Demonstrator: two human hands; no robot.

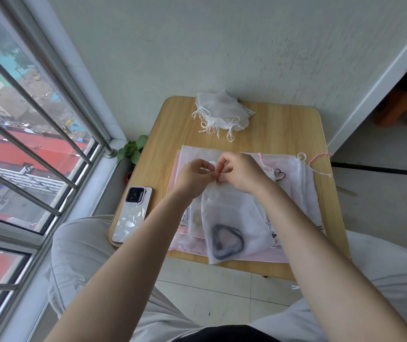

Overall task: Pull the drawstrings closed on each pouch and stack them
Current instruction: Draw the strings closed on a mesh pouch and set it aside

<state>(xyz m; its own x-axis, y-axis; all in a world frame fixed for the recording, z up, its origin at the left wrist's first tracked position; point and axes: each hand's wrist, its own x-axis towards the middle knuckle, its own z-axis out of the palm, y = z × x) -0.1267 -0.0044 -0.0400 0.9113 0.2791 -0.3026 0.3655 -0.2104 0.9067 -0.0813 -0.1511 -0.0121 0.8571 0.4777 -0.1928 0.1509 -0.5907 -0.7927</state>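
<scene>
Sheer white drawstring pouch (pixel 232 218), holding a dark heart-shaped ring, lies on a spread of flat pouches on the small wooden table (pixel 283 129) in front of me. My left hand (pixel 192 176) and right hand (pixel 242 171) meet at its mouth, each pinching what looks like the drawstring, though the cord itself is too fine to make out. To close it well, I judge I should pull both cords outward evenly. A pile of finished pouches (pixel 222 112) waits at the far edge. A phone (pixel 133 213) lies left.
</scene>
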